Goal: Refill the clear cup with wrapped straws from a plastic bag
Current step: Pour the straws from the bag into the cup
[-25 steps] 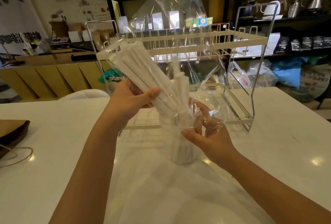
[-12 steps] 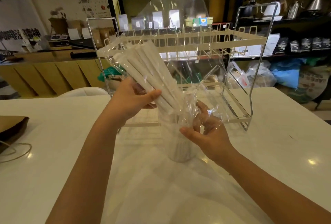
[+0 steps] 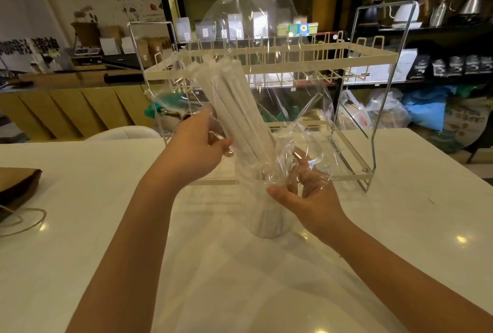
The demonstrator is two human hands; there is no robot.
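Evidently the bundle of wrapped straws (image 3: pixel 237 116) is being stood up so it can drop into the clear cup (image 3: pixel 269 212), which sits on the white worktop (image 3: pixel 106 226) just below and between the two hands. The left hand (image 3: pixel 197 151) is closed around the bundle through the plastic bag (image 3: pixel 256 26), thumb on the near side, keeping the straws together and tilted only a little, their tops leaning away to its upper left. Their lower ends reach down to the cup's mouth; whether they are already inside I cannot tell, since film and cup blur together there. The right hand (image 3: pixel 304 194) has its fingers loosely curled and half spread, pinching crumpled bag film at the cup's rim, probably to steady the cup and hold the bag's opening over it. Beyond both hands stands a wire rack (image 3: pixel 373 52), apart from the work.
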